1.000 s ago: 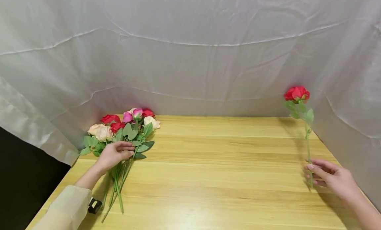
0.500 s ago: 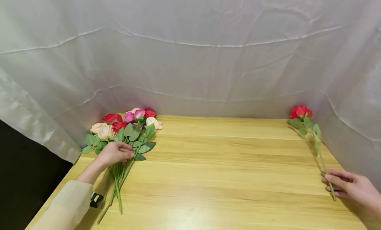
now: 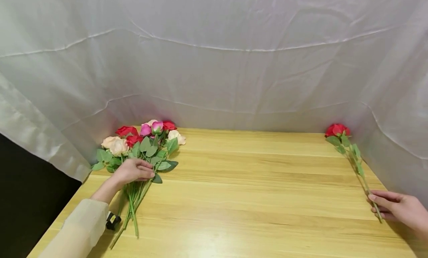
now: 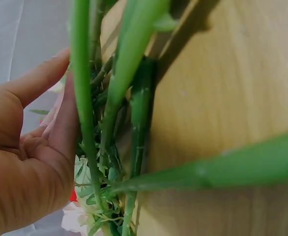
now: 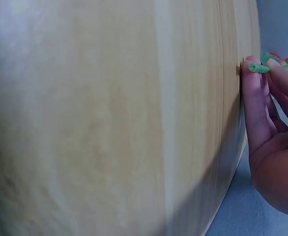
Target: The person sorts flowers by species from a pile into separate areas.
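On the right side of the table, my right hand (image 3: 399, 209) pinches the lower stem of a red rose (image 3: 337, 130), its bloom lying towards the back curtain. The cut end of that green stem (image 5: 259, 68) shows between thumb and fingers in the right wrist view. At the left, my left hand (image 3: 133, 170) reaches over a pile of flowers, thumb and fingertips pinching the stem of a cream rose (image 3: 177, 137). Several green stems (image 4: 85, 98) pass in front of the fingertips in the left wrist view. Red roses (image 3: 126, 131), pink buds (image 3: 157, 127) and peach roses (image 3: 117, 146) lie beside it.
Grey-white cloth (image 3: 234, 76) hangs along the back and both sides of the wooden table (image 3: 250, 198). A small black object (image 3: 113, 221) shows beside the left sleeve, near the stem ends. A dark area (image 3: 30, 198) lies past the left table edge.
My right hand has moved right and lowered the red rose from raised to lying along the table's right side. The left hand and the cream rose have shifted slightly right.
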A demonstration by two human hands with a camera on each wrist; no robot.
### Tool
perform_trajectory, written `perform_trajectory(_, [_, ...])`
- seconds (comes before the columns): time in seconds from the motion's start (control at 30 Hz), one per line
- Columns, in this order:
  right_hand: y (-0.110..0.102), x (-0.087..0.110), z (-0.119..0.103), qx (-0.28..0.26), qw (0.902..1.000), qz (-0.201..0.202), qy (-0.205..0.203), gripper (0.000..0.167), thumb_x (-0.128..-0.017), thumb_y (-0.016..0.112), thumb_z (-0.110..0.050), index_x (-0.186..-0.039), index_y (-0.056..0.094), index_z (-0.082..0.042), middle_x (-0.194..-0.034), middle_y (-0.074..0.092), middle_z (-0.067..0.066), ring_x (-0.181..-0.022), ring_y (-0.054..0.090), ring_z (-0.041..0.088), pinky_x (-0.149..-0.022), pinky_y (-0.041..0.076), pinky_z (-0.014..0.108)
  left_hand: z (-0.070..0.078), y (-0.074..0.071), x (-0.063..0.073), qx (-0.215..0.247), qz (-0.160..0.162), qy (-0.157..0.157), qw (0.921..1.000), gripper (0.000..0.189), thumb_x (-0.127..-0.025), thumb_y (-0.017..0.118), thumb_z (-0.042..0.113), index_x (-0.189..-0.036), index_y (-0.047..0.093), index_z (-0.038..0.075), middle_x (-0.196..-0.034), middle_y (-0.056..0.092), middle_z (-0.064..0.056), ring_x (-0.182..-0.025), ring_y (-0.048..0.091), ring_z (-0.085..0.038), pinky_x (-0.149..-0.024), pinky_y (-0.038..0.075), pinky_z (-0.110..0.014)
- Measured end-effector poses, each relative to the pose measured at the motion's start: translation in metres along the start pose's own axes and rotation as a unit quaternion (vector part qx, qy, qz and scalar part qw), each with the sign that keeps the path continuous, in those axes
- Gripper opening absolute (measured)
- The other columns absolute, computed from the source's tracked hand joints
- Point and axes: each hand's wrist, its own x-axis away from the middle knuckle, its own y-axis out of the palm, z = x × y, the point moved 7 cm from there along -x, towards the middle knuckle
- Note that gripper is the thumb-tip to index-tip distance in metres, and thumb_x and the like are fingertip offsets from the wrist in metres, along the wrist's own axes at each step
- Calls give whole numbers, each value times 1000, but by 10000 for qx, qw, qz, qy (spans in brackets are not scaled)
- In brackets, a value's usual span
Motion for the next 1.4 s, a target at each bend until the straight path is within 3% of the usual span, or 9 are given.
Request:
perform_trajectory(0.13, [-3,-2,1,233,9994,245,94,60,-103,64,-46,-126,70,8,-93,74,-14,-76,72,8,-68,65,32,-3,-2,1,129,-25,-18,9999,52,-93,78,6,-133,55,-18,-116,73,-26,-96,75,-25,-85,65,-36])
perform_trajectory(0.43, [-3,7,-12,1083,9916,653,-271,59,-106,62,-40,-126,65,14,-92,75,-6,-69,65,6,-61,62,30,-2,-2,1,199,-75,-43,9998,48,-95,75,5,-134,57,-17,-116,73,-23,-99,74,-25,-88,64,-38])
perform_trajectory(0.77, [-1,7,-20,1472,9869,512,-406,58,-107,60,-36,-130,60,17,-92,74,-1,-68,63,12,-60,61,29,-1,-4,2,576,-84,1,9983,48,-100,69,6,-139,53,-16,-116,72,-15,-99,73,-20,-90,63,-35])
perform_trajectory(1.0, [-1,5,-16,1182,9927,215,-78,66,-107,57,-42,-136,54,17,-96,76,1,-74,66,12,-64,63,30,3,-3,2,701,-60,45,9975,48,-100,69,8,-139,53,-15,-120,71,-18,-101,73,-20,-90,63,-34])
perform_trajectory(1.1, [-3,4,-19,1090,9937,243,-52,73,-107,54,-47,-140,49,19,-101,77,8,-74,68,9,-64,62,29,6,-3,1,719,-55,63,9974,49,-101,69,9,-141,53,-14,-125,68,-22,-103,73,-19,-92,62,-34])
perform_trajectory(1.3, [-5,10,-41,1651,9819,827,-412,79,-104,56,-54,-143,51,14,-116,72,27,-72,58,-10,-59,52,23,16,-3,-3,821,37,169,9965,50,-102,68,14,-144,52,-10,-136,62,-26,-114,70,-24,-96,60,-33])
perform_trajectory(1.37, [-3,14,-51,1835,9754,1112,-509,76,-104,56,-54,-143,53,11,-123,69,31,-77,61,-2,-61,50,28,20,-1,-4,949,54,218,9952,51,-102,68,13,-145,51,-10,-137,61,-26,-113,70,-22,-97,60,-31])
perform_trajectory(1.4, [-2,15,-55,1858,9734,1227,-532,76,-104,56,-55,-143,53,10,-124,69,30,-77,58,-4,-62,48,28,22,0,-5,1056,59,234,9941,52,-102,68,12,-145,50,-10,-137,60,-26,-112,70,-20,-97,60,-31])
